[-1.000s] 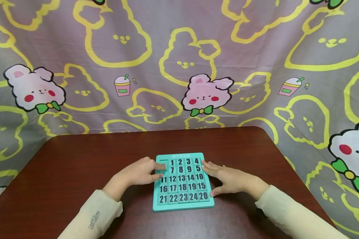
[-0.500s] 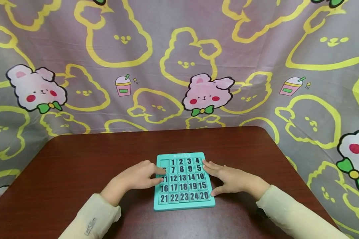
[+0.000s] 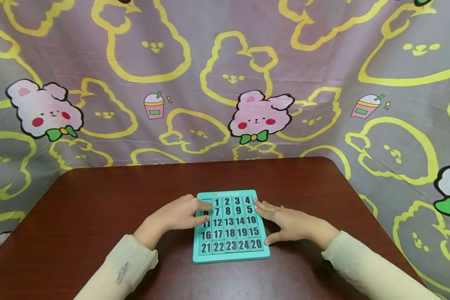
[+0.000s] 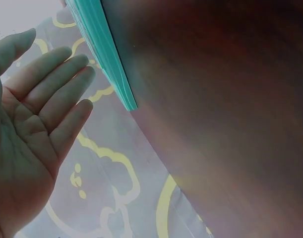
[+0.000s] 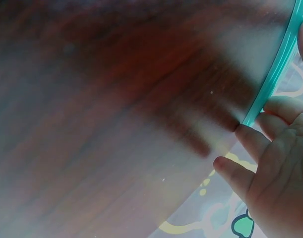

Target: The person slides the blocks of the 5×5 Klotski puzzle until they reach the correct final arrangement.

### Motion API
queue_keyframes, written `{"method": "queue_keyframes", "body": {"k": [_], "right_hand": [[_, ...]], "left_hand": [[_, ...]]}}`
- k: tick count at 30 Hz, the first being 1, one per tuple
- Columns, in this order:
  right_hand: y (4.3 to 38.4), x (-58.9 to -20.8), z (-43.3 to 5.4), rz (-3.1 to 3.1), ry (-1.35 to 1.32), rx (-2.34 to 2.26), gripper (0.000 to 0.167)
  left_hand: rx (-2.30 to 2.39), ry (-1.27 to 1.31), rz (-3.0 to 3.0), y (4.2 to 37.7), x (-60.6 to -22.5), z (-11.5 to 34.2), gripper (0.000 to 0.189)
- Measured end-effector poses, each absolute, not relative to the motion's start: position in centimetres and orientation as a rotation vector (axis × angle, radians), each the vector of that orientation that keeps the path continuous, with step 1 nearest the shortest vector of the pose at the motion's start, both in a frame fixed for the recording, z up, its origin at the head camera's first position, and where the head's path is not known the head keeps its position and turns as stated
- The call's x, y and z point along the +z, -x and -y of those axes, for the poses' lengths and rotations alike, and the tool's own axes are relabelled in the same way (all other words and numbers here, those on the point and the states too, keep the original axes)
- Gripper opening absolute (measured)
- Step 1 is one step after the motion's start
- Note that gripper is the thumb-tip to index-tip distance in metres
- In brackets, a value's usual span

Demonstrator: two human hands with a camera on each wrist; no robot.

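A turquoise number slide puzzle lies flat on the table, its tiles running from 1 at the top to 24 at the bottom. My left hand is over its left side, index finger extended across the top-left corner, thumb beside the 11 tile. That index finger partly covers the 6 tile and the gap above it. Along the right edge, my right hand rests its fingertips near the top and its thumb near the lower corner. In the left wrist view, the left hand shows straight, spread fingers.
The dark reddish-brown table has rounded back corners. Behind and beside it hangs a grey curtain printed with yellow outlines and rabbit faces. Light sleeves cover both forearms.
My left hand dipped lower, uncovering the top-left gap, then came back up and slightly right over the 6 tile. The right hand stays at the puzzle's right edge.
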State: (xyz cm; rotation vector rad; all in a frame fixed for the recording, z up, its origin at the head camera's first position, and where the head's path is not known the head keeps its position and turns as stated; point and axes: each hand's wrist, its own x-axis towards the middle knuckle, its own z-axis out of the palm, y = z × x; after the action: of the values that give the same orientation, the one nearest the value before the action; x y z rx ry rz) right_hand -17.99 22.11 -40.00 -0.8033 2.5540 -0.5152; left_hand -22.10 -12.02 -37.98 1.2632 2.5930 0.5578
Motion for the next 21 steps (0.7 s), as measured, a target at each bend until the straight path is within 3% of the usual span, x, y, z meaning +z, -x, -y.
{"method": "queue_keyframes", "body": {"k": [21], "right_hand": [[17.8,-39.8,-21.9,-2.563,0.789,-0.518,0.096]], "left_hand": [[0.5,-1.234,-2.553,23.2,-38.2,10.3,0.039]]}}
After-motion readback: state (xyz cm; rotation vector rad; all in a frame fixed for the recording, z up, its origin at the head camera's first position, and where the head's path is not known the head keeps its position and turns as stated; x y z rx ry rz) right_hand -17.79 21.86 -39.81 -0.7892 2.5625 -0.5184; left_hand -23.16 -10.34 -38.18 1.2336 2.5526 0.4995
